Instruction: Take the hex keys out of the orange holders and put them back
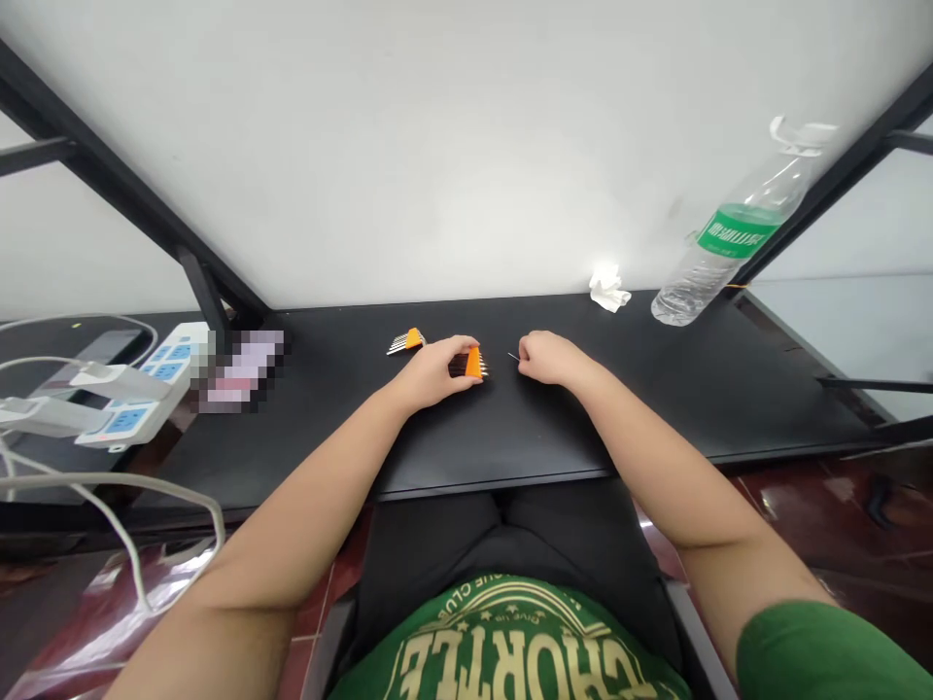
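Note:
My left hand (438,373) grips an orange holder (475,363) at the middle of the black table, thumb on the near side and fingers on the far side. Dark thin shafts run from the holder into my palm, and several silvery tips stick out to its right. My right hand (543,357) is closed in a pinch a short way to the right. A thin metal rod (513,357) pokes out of its fingertips toward the holder; the rest of it is hidden. Behind my left hand lies a second orange holder (414,337) with several silvery rods fanning left.
A crumpled white tissue (608,289) and a clear plastic bottle (718,248) with a green label stand at the back right. On the left are a blurred-out item (244,371), a white power strip (150,384) and loose white cables (138,574). Black frame bars (138,185) flank the table (466,452).

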A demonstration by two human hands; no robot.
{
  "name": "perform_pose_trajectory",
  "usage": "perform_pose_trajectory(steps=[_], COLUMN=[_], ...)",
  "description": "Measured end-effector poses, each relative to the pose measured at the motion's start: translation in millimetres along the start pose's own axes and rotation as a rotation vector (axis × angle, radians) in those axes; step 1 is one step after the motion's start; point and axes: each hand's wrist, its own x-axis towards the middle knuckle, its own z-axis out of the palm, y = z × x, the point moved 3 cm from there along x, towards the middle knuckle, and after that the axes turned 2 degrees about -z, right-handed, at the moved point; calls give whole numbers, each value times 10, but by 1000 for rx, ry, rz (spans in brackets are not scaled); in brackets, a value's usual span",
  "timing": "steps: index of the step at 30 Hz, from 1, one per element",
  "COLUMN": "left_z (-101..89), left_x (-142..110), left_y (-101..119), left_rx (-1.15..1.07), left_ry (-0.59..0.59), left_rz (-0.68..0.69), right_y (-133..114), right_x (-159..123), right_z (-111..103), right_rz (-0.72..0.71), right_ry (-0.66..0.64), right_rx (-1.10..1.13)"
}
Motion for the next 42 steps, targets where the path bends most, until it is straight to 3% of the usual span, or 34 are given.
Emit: perform_pose_trajectory(steps=[2,4,8,11,37,42], left_z=[3,7,14,11,8,4], left_x=[2,2,9,13,12,13], left_y=[-6,-11,-8,7,28,80], left_rx=[-8,-2,58,90,168,215], left_ry=[-7,-9,-7,-1,-16,-7], left_rz=[0,3,35,55,76,165], right_y=[-76,-143,-252,-292,-232,-282], right_x=[-28,-53,-78,-80,-97,-157], right_z=[10,3,2,21,47,-52], right_rz=[16,-24,-279,-389,-567,-624], right_ry=[-47,-13,142,186,323,381], right_rx=[-33,-19,149,240,170,458])
